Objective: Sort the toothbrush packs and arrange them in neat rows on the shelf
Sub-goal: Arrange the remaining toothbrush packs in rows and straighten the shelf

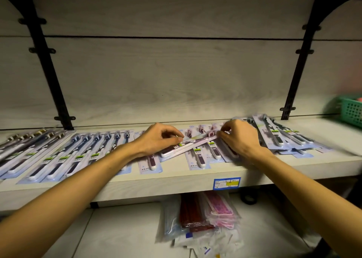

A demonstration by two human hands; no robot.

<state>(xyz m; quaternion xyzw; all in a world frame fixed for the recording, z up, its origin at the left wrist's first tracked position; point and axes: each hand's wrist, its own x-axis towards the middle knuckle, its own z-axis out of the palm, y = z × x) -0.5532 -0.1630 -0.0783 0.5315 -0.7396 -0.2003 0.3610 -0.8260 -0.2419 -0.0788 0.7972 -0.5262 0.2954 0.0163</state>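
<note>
**A:** What do the hands have in the head view?

**B:** Both are on one toothbrush pack [188,143], a maroon-handled one lying slantwise just past centre, toward 12 o'clock. The left hand [158,138] pinches its lower end between thumb and curled fingers; the right hand [240,138] pinches the upper end by the brush head, fingers curled.

**A:** Is the pack flat on the shelf [176,181]?

**B:** It lies across other maroon packs [201,155] beneath it; whether it is lifted clear of them I cannot tell.

**A:** And the rest of the stock?

**B:** Toward 9 o'clock a tidy row of dark-handled packs [78,153] lies side by side, and at the far edge that way a group with gold-coloured heads [29,140]. Toward 3 o'clock, just beside the right hand, a loose overlapping heap of packs [284,138], blurred.

**A:** Anything else?

**B:** A green basket [350,110] at 2 o'clock, a blue price label [227,183] on the shelf edge near 5 o'clock, and bagged goods [203,222] on the lower shelf at 6 o'clock.
</note>
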